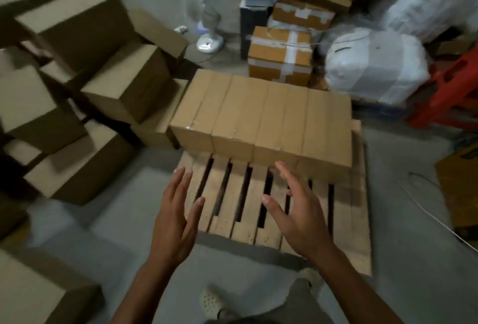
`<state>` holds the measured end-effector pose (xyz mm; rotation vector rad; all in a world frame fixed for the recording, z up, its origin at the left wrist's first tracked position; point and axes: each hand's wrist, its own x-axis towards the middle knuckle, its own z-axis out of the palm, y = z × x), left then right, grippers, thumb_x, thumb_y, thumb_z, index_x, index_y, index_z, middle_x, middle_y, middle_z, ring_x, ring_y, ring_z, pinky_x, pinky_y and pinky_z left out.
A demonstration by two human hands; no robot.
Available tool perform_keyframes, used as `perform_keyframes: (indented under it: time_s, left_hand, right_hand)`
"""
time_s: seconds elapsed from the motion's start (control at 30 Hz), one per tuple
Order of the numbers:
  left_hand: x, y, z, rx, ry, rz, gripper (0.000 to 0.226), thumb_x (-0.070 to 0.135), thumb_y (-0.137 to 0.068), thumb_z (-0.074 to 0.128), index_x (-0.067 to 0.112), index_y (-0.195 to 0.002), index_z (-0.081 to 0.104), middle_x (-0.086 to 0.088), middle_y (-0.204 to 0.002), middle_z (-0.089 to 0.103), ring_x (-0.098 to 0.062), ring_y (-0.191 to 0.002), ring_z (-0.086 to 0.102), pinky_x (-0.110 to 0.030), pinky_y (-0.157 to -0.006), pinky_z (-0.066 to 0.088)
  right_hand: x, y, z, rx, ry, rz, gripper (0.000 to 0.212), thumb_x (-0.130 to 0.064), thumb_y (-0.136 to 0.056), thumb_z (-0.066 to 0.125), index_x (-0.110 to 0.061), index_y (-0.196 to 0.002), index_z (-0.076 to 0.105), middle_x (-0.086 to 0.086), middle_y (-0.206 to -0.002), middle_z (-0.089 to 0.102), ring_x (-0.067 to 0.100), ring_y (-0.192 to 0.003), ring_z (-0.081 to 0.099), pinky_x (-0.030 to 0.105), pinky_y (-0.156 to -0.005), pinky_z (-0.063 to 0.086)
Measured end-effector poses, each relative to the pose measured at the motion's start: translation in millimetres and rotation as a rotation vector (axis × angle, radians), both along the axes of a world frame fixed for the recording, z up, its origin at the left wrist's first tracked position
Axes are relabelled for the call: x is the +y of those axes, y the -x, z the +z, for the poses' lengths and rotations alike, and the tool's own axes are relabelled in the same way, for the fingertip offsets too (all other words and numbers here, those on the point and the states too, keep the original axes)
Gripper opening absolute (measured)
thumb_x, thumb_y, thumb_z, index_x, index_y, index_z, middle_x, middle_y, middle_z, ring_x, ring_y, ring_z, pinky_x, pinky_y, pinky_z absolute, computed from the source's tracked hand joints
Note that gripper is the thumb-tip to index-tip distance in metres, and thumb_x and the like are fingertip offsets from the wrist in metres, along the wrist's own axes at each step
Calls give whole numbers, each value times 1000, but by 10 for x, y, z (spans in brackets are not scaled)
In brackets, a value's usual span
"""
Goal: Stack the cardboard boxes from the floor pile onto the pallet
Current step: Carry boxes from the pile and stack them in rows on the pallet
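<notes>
Hands first: my left hand [176,220] and right hand [297,215] hover empty over the near, bare half of the pallet [346,220], fingers [181,184] straight and spread wide, holding nothing. One row of boxes [266,114] stands on the far half; the floor pile [85,91] lies to my left. I should turn there, grip one box by opposite sides, and set it flush against the row, edges squared.

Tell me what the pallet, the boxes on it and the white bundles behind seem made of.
Pallet: bare pale wood, unfinished, shown by separate slats with dark gaps and speckled grain. Boxes on it: matte brown cardboard, with creased edges and folded seams. White bundles: likely plastic sacking or wrap, faintly shiny; too blurred to settle.
</notes>
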<state>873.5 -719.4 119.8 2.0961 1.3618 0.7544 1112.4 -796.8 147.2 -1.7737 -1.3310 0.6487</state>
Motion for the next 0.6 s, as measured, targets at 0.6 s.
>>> perform_keyframes:
  time_s: [0.6]
  left_hand:
    - [-3,3277,-90,33,85,867,75,60,-94,37,13,-153,37,-10,-156,40,-23,-145,34,-38,-117,29]
  right_hand:
    - [1886,3484,-236,-24,126,843,71,-48,-95,63,-28,-155,32,0,-152,45,15,-137,44,42,-111,43]
